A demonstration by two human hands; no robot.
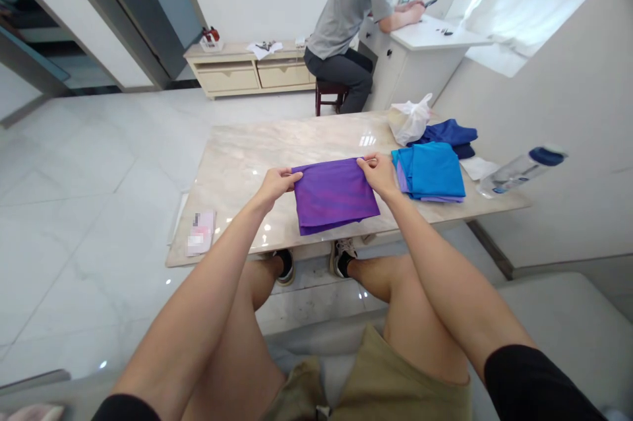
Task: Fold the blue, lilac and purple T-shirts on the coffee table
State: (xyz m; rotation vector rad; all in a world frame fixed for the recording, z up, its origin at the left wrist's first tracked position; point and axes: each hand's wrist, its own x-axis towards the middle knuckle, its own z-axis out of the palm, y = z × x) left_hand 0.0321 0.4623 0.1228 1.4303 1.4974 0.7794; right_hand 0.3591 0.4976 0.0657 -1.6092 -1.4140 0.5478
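Observation:
Between my two hands a folded purple cloth hangs over the near part of the marble-topped table. My left hand pinches its upper left corner. At the upper right corner, my right hand grips it between thumb and fingers. The cloth's lower edge hangs loose, with a second layer peeking out beneath. Just right of my right hand lies a stack of folded cloths, a bright blue one on top and lilac ones under it.
Behind the stack are a dark blue cloth and a white plastic bag. A clear bottle stands at the table's right end. A pink-and-white packet lies front left. Across the room a person sits at a white cabinet.

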